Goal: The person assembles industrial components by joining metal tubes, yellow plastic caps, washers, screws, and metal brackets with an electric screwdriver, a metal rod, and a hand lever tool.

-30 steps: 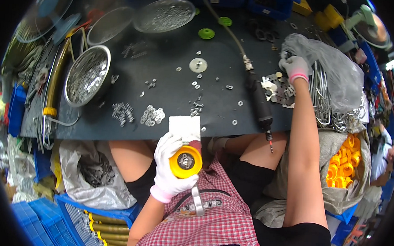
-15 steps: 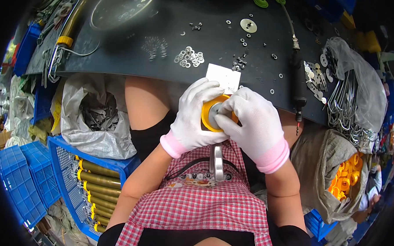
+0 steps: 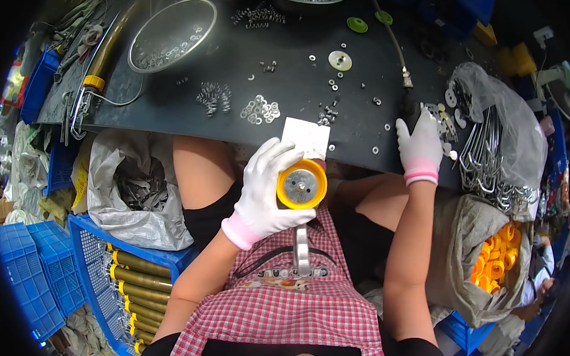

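Note:
My gloved left hand [image 3: 262,193] is closed round the side of a round yellow-rimmed part [image 3: 323,187], in front of my apron. A grey metal disc [image 3: 300,186] with small holes sits inside the yellow rim, facing up. My gloved right hand [image 3: 421,146] is over the right part of the table, thumb and fingers apart. It lies over a black power screwdriver [image 3: 410,106], covering most of it; whether it touches the tool I cannot tell. A white square card [image 3: 306,137] lies at the table's edge, just beyond the yellow part.
On the dark table [image 3: 239,55] lie flat washers [image 3: 260,110], springs [image 3: 213,98], screws [image 3: 328,113] and a metal bowl [image 3: 173,36]. Metal hooks [image 3: 490,149] hang at the right edge. A sack of yellow parts [image 3: 498,257] stands right; a blue crate of tubes [image 3: 134,279] left.
My right hand has left the yellow part and moved right, to the screwdriver. The left hand keeps hold of the part, whose disc now shows fully. The whole view has shifted slightly.

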Demonstrator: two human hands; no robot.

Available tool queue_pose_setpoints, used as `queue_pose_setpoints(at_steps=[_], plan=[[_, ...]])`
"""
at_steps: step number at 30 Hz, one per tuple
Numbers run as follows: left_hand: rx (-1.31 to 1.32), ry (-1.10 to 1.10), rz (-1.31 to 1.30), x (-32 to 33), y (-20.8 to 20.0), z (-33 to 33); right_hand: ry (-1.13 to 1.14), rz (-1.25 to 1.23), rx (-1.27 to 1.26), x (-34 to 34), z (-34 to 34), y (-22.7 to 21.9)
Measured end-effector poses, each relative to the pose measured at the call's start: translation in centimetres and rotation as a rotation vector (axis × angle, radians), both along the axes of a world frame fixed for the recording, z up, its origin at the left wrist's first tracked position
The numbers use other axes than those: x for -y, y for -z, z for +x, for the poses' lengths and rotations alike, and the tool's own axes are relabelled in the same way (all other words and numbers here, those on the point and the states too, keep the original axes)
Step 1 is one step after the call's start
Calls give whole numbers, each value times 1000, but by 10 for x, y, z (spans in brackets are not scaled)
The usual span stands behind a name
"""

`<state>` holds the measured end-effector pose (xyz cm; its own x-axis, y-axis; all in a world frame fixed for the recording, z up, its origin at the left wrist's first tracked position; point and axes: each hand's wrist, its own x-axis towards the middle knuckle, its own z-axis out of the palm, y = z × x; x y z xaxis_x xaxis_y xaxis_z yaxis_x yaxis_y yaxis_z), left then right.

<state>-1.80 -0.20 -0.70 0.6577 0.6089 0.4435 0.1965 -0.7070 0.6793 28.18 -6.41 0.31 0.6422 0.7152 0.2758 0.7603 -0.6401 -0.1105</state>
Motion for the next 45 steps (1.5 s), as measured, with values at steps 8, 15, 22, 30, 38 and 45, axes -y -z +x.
queue_pose_setpoints(at_steps=[8, 15, 22, 30, 38, 45], plan=[[160, 97, -596, -51, -52, 16, -202, 602, -934, 29, -5, -26], [-408, 177, 351, -121, -28, 102, -624, 1468, -2553, 69, -59, -23], [-673, 474, 490, -140, -35, 145, -691, 1509, -2707, 89, -87, -2], [-233, 438, -192, -123, -74, 112, -800, 1528, -2540, 87, -90, -11], [390, 480, -888, -28, -96, 34, -1188, 1712, -1937, 42, -82, -109], [655, 487, -1216, 2, -88, 19, -1290, 1652, -1646, 29, -113, -157]])
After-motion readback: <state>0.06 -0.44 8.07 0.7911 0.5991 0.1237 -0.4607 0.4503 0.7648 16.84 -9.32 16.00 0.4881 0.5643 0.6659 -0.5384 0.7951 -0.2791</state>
